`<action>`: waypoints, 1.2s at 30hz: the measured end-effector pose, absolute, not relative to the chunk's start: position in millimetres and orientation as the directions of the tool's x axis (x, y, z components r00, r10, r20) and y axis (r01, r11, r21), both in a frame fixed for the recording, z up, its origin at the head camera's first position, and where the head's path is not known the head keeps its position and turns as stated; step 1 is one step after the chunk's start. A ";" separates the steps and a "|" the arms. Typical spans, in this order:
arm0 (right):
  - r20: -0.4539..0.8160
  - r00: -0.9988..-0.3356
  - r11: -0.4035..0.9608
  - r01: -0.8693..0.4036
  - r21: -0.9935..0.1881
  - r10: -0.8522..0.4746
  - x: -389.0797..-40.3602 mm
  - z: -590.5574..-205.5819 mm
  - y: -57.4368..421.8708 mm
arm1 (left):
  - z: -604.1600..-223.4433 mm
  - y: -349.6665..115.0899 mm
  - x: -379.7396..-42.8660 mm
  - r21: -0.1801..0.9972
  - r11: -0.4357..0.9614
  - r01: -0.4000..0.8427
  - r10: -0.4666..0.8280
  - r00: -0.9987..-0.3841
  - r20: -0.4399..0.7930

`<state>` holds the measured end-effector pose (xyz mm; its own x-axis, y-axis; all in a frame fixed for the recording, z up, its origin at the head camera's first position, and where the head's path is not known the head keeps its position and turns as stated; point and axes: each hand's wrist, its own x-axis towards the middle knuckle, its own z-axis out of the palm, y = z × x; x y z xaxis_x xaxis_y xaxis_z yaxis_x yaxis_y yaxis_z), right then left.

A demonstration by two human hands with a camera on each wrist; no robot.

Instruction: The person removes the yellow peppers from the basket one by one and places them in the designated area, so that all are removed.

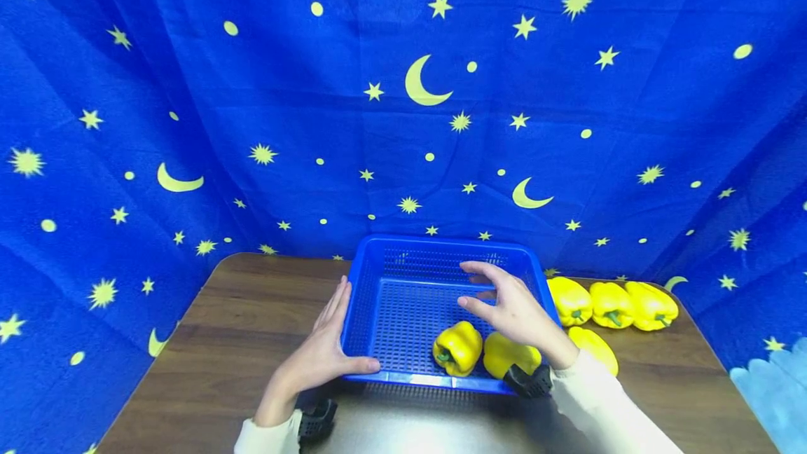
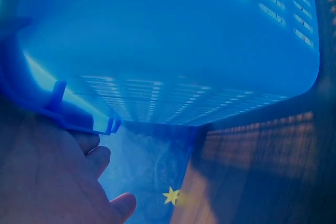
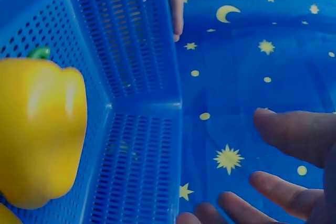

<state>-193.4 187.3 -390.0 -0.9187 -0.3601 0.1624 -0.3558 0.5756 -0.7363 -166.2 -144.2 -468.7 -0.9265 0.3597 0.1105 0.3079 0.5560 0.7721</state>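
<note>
A blue perforated plastic basket stands on the table. My left hand rests on its left side, with straight fingers along the outer wall and the thumb over the front rim. Two yellow bell peppers lie inside, near the front right: one pepper with its green stem toward me, and another pepper partly hidden by my right wrist. Above the basket hovers my right hand, fingers spread and nothing between them. In the right wrist view, a yellow pepper sits within the basket walls, apart from my fingers.
Right of the basket, several yellow peppers stand in a row on the brown wooden table. Closer to me, another pepper is partly covered by my right sleeve. A blue cloth with stars and moons hangs behind.
</note>
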 end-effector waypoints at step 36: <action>-0.353 -0.766 0.822 -0.380 -0.425 -0.537 -212.0 -405.8 173.1 | -468.4 -144.8 -165.0 0.762 0.567 0.313 0.353 -0.928 0.118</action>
